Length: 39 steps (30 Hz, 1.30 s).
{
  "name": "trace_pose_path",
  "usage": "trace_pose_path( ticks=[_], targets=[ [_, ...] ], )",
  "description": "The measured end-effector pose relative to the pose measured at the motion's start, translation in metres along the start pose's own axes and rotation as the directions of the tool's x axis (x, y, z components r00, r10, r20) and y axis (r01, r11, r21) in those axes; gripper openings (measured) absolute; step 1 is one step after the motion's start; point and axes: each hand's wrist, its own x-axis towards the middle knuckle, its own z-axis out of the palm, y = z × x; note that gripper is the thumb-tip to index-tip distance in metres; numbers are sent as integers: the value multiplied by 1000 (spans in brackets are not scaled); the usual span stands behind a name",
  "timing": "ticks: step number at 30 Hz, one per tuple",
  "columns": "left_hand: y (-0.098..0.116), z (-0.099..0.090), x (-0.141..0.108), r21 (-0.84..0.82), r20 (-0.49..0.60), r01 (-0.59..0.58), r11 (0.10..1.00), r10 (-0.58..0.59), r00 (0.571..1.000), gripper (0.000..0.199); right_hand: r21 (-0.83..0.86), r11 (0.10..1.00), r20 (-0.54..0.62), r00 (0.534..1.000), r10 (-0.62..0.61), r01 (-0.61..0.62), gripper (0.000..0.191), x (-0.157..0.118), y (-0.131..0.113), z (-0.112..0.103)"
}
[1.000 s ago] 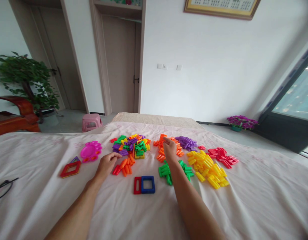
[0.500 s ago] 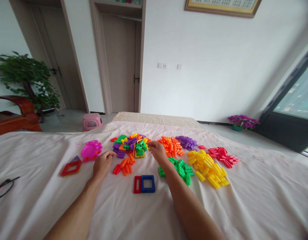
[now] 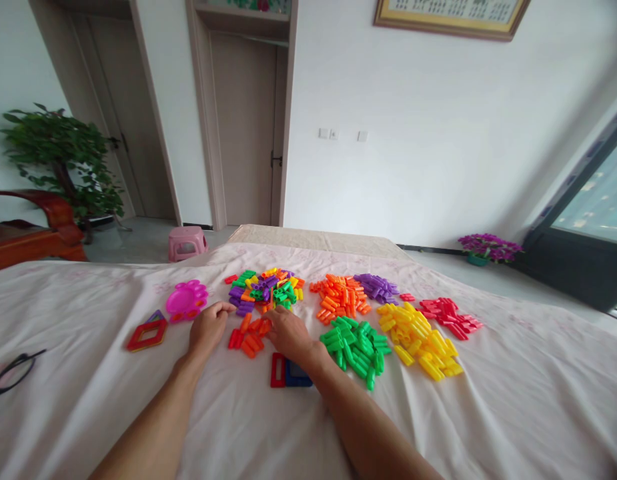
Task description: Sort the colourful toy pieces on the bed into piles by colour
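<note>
My left hand [image 3: 208, 328] rests on the cloth, fingers curled together, its tips beside the purple tube pieces of a mixed-colour pile [image 3: 261, 288]. Whether anything is pinched there I cannot make out. My right hand [image 3: 288, 335] reaches down at the near edge of that pile, fingers bent closed against small orange tube pieces [image 3: 249, 345]; what lies between the fingertips is hidden. Between the hands, red and orange pieces lie loosely together. Under the right wrist, a blue square frame [image 3: 299, 381] is partly covered, with a red rectangular frame [image 3: 277, 371] beside it.
To the right lie sorted piles of tubes: orange [image 3: 341, 297], purple [image 3: 378, 288], green [image 3: 357, 347], yellow [image 3: 418, 339] and red [image 3: 451, 317]. On the left are a pink paw-shaped tray [image 3: 181, 299], a red frame [image 3: 146, 335] and eyeglasses [image 3: 18, 367].
My right hand has moved left and nearer to me, from the right side of the mixed pile to the orange pieces. It now partly covers the blue frame. My left hand stays nearly in place.
</note>
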Motion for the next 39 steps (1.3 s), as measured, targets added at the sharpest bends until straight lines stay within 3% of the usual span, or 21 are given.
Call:
trace_pose_path(
  ticks=[11,16,19,23,27,31,35,39],
  targets=[
    [-3,2,1,34,16,0,999,0,1000,34,-107,993,43,998,46,-41,39,-5,-6,-3],
    [-3,2,1,14,22,5,1000,-5,1000,33,-97,985,-76,988,135,-142,33,-2,4,-24],
    [-2,1,1,17,24,12,1000,-12,1000,33,-84,953,-178,945,274,-292,33,0,21,-42],
    [-3,2,2,24,19,16,1000,-16,1000,33,-68,879,-308,848,431,-471,40,-4,49,-62],
    [-6,3,3,18,23,20,1000,-21,1000,33,-49,843,-338,803,491,-536,45,-9,69,-72],
    [-4,2,1,21,27,16,1000,-17,999,33,9,879,-331,828,453,-477,39,-6,68,-74],
    [0,0,-1,28,32,21,999,-22,999,33,38,948,-269,910,315,-316,33,0,50,-64],
    [0,0,0,18,32,13,1000,-14,999,34,22,993,-105,988,116,-115,30,3,20,-44]
  ],
)
